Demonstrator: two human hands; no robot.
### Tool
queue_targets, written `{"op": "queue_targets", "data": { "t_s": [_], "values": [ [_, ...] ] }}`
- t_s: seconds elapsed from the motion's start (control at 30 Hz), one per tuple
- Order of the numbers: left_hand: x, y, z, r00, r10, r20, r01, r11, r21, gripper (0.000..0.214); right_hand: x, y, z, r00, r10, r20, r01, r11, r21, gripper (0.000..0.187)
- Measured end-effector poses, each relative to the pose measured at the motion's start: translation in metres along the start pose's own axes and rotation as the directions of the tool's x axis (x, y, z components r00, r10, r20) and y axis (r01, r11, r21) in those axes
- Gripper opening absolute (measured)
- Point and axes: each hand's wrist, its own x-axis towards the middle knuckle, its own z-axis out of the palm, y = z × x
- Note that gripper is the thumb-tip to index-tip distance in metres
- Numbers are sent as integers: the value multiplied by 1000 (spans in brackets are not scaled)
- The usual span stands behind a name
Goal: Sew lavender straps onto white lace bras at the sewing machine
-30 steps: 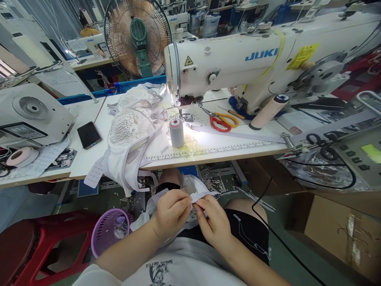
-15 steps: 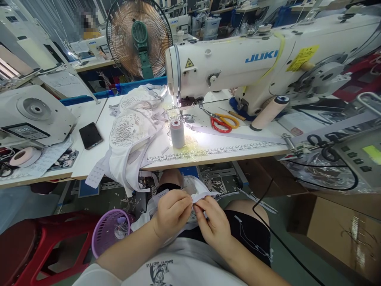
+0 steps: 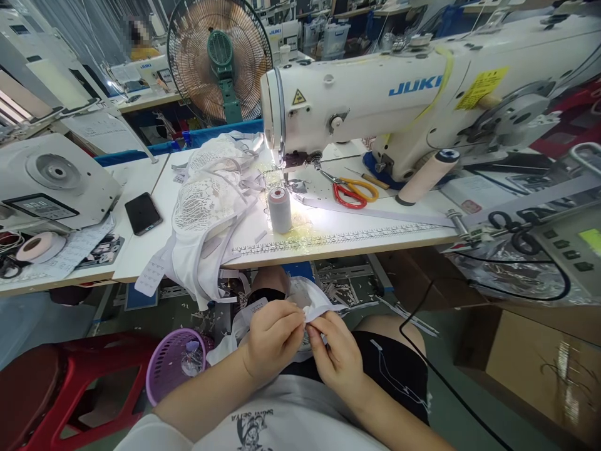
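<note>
A white fabric piece [image 3: 307, 297] lies in my lap below the table edge. My left hand [image 3: 272, 338] is closed, pinching its edge from the left. My right hand [image 3: 335, 351] is closed too, pinching the same edge right beside the left fingers. The two hands touch at the fingertips. A pile of white lace garments [image 3: 209, 200] hangs over the front of the table [image 3: 357, 241]. The white JUKI sewing machine [image 3: 399, 100] stands behind it, with a grey thread spool [image 3: 280, 210] in front of the needle.
Red and yellow scissors [image 3: 352, 191] lie beside the machine. A black phone [image 3: 142, 213] rests at the left. A purple basket [image 3: 176, 363] and red stool [image 3: 61, 388] stand on the floor at left. A fan [image 3: 218, 59] stands behind. A cardboard box [image 3: 539, 363] sits at right.
Both hands stay in my lap on the fabric. The right fingers have shifted slightly along the edge; the view has barely moved.
</note>
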Motion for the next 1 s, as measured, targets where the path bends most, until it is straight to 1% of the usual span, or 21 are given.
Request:
{"op": "queue_targets", "data": {
  "t_s": [0.2,0.33,0.43,0.7,1.0],
  "values": [
    [-1,1,-1,1000,-5,13,5,1000,-6,25,0,0,1,1000,-15,-21,15,1000,-7,31],
    [0,0,-2,999,25,19,-25,1000,6,25,2,0,0,1000,-19,-25,19,1000,-7,32],
    [0,0,-2,999,50,11,-50,999,2,26,3,-1,-1,999,-30,-26,29,999,-13,32],
    [1,1,-2,999,50,-11,-50,999,17,25,1,0,-2,999,-36,-12,36,999,-19,34],
    [2,1,-1,997,65,-30,-64,997,44,20,1,-5,2,999,-10,-51,8,999,-31,26]
  ]
}}
